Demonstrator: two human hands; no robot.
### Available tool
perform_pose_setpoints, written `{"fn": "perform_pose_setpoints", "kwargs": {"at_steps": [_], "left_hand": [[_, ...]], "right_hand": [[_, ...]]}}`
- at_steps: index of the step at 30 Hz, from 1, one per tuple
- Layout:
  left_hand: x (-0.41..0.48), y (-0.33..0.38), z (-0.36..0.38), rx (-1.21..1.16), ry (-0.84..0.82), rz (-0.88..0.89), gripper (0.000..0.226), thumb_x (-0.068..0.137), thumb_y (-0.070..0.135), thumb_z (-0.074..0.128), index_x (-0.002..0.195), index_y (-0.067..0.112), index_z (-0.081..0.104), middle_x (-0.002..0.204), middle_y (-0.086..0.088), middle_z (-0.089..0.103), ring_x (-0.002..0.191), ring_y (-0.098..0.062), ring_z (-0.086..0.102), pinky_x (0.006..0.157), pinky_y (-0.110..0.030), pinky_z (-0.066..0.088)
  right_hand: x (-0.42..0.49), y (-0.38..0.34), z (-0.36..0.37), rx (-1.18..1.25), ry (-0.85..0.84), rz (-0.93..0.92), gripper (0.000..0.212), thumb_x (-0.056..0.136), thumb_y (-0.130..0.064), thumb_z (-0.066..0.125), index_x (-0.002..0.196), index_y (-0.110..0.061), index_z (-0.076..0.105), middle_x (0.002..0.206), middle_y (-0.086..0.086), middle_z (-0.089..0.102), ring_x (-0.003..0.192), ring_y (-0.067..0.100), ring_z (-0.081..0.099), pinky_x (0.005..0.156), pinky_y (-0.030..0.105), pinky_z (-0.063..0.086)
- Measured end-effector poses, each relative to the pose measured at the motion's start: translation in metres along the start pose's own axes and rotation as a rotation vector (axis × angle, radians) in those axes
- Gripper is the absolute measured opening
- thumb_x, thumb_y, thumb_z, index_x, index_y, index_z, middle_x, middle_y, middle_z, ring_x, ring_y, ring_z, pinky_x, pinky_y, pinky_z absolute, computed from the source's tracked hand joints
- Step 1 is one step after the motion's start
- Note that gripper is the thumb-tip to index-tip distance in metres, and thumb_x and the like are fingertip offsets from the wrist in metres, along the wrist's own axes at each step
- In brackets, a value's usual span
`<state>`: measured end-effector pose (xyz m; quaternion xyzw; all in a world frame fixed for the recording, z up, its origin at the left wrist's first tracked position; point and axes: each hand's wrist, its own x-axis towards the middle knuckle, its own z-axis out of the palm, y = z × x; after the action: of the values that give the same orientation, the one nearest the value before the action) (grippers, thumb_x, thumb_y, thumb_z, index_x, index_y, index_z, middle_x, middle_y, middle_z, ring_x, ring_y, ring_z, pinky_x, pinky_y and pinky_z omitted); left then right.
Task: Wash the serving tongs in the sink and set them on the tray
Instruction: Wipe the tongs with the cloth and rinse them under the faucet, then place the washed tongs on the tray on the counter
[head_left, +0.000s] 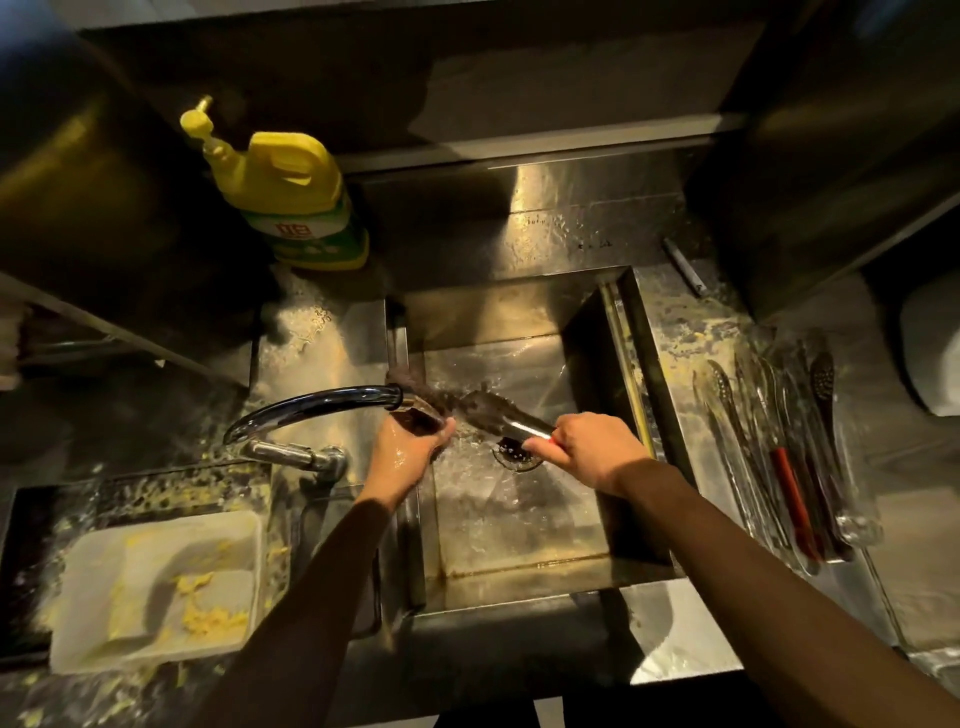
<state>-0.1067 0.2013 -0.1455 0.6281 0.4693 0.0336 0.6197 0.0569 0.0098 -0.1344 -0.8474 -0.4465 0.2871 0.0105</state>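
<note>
We hold the serving tongs (498, 418) over the sink (587, 338), beneath the faucet (311, 408) spout. Our right hand (592, 449) grips the handle end and our left hand (408, 449) curls round the blurred tip end. Right of the sink, a tray (860, 532) holds other tongs (779, 457); a yellow detergent bottle (296, 197) stands behind.

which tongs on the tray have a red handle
The tongs in the middle of the tray, red strip along the near half; the others beside them show no red.
</note>
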Motion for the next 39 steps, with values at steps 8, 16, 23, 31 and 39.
{"fn": "perform_pose_setpoints", "kwargs": {"at_steps": [8, 16, 23, 31, 39], "left_hand": [[-0.023, 0.002, 0.019, -0.119, 0.056, -0.072, 0.021, 0.078, 0.014, 0.081, 0.091, 0.022, 0.066, 0.094, -0.002, 0.073, 0.081, -0.017, 0.067, 0.077, -0.032, 0.052], [-0.045, 0.001, 0.028, 0.059, -0.022, -0.042, 0.063, 0.056, 0.038, 0.091, 0.110, 0.014, 0.069, 0.103, -0.002, 0.075, 0.098, -0.021, 0.070, 0.096, -0.044, 0.054], [-0.070, 0.037, 0.046, 0.059, -0.078, 0.056, 0.045, 0.069, 0.020, 0.088, 0.109, 0.014, 0.068, 0.100, 0.006, 0.073, 0.095, -0.014, 0.069, 0.085, -0.027, 0.055], [-0.091, 0.081, 0.072, 0.007, -0.187, 0.156, 0.045, 0.074, -0.005, 0.078, 0.115, -0.003, 0.063, 0.102, -0.005, 0.070, 0.098, -0.020, 0.065, 0.083, -0.023, 0.056], [-0.146, 0.147, 0.125, 0.048, -0.279, 0.342, 0.026, 0.076, -0.003, 0.078, 0.090, 0.015, 0.065, 0.083, 0.009, 0.068, 0.069, 0.008, 0.066, 0.059, -0.004, 0.047]], "right_hand": [[-0.011, -0.009, 0.023, 0.041, 0.166, 0.071, 0.048, 0.100, -0.060, 0.035, 0.104, -0.022, 0.064, 0.093, -0.006, 0.046, 0.080, 0.019, 0.060, 0.063, 0.030, 0.040], [-0.035, -0.013, 0.015, 0.303, 0.387, 0.134, 0.031, 0.101, -0.047, 0.048, 0.101, -0.021, 0.066, 0.095, -0.004, 0.052, 0.081, 0.018, 0.060, 0.064, 0.033, 0.046], [-0.070, -0.006, -0.020, 0.536, 0.503, 0.061, 0.032, 0.102, -0.043, 0.044, 0.091, -0.021, 0.065, 0.093, -0.003, 0.056, 0.084, 0.014, 0.055, 0.076, 0.044, 0.050], [-0.116, 0.006, -0.052, 0.726, 0.660, 0.001, 0.032, 0.097, -0.049, 0.052, 0.097, -0.023, 0.071, 0.113, -0.011, 0.053, 0.101, 0.006, 0.058, 0.089, 0.037, 0.051], [-0.181, 0.046, -0.091, 0.770, 0.733, 0.018, 0.026, 0.099, -0.039, 0.056, 0.095, -0.020, 0.073, 0.115, -0.010, 0.053, 0.104, -0.002, 0.054, 0.088, 0.020, 0.047]]}}
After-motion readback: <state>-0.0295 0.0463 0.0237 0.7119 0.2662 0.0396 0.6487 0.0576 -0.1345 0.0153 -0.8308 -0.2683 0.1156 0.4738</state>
